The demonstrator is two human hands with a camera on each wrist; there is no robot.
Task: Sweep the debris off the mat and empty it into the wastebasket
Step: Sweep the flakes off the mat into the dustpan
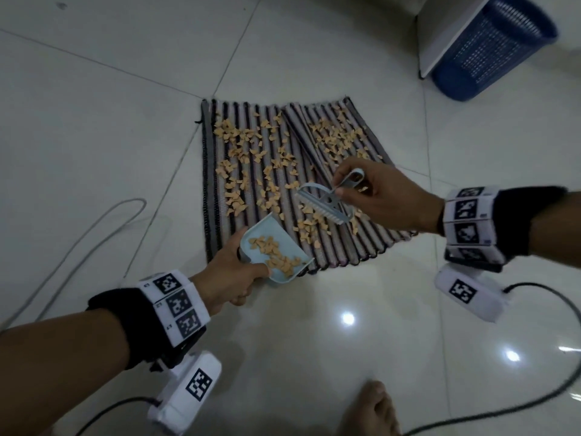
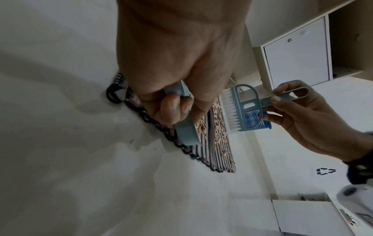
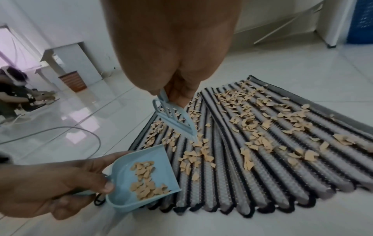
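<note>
The debris (image 1: 267, 171) consists of small, thin tan flakes, irregular in outline, and is judged to be very light and brittle; it is expected to scatter under a hard stroke and to lodge in the grooves between the ribs. It is not to be taken up by hand. Short, light strokes along the ribs toward the pan lip are advised.

The debris is spread over most of the mat (image 1: 220, 158), densest toward 12 o'clock. A smaller batch already lies inside the dustpan (image 1: 273, 247).

The mat is a soft, ribbed textile with alternating grey and black stripes and a looped black edge, laid flat on the tiled floor (image 1: 94, 121). It is judged flexible and liable to shift or buckle if it is brushed hard.

The dustpan is pale blue rigid plastic, light and smooth. Its handle is gripped by the left hand (image 1: 232, 278), fingers curled round it, with the lip at the mat's 6 o'clock edge.

The brush (image 1: 327, 204), of matching blue plastic with white bristles, is pinched by its slotted handle between thumb and fingers of the right hand (image 1: 386, 199) and is held just above the mat.

The wastebasket (image 1: 490, 48), blue perforated plastic, stands at 2 o'clock, well apart from the mat. The loaded pan is to be kept level during carrying, as the flakes slide easily.
</note>
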